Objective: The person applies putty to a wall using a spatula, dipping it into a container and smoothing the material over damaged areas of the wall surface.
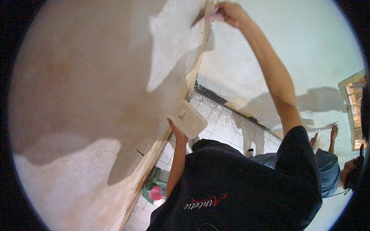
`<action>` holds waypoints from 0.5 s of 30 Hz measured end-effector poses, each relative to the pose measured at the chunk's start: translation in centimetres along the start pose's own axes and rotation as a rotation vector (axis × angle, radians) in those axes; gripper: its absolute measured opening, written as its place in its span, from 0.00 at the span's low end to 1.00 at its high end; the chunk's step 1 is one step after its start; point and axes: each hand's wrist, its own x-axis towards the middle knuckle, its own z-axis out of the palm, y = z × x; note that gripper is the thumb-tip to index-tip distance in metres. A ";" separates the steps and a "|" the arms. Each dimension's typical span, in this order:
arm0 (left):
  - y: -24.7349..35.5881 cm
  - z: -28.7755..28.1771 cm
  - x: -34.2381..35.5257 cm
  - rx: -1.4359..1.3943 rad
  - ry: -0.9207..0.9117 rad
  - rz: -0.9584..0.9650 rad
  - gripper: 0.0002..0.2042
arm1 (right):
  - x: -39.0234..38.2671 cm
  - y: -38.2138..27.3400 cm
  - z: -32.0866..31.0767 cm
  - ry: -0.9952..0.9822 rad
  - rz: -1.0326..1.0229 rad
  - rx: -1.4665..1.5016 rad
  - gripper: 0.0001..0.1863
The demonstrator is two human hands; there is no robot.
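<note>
Plastic tub (194, 116) is tilted over the tiled floor (221, 121), held by half-spread fingers of the left hand (178, 130); a loose hold could drop it. The right hand (230, 14) pinches a blurred object (212, 15) at the wall corner (202, 48).

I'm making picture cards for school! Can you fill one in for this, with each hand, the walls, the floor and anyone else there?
Left hand: holds a pale, rectangular plastic tub
Right hand: raised at the wall corner, holding a small pinkish thing, too blurred to name
Walls: patchy beige left wall; whiter right wall
Floor: white square tiles
On the floor: green rounded container, with a pink rounded thing by it
Other person: at right, in a blue-grey shirt, one hand raised
</note>
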 end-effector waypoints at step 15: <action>2.6 -0.9 -4.4 0.977 0.036 0.608 0.32 | -9.1 31.2 -0.1 0.267 0.274 -0.043 0.25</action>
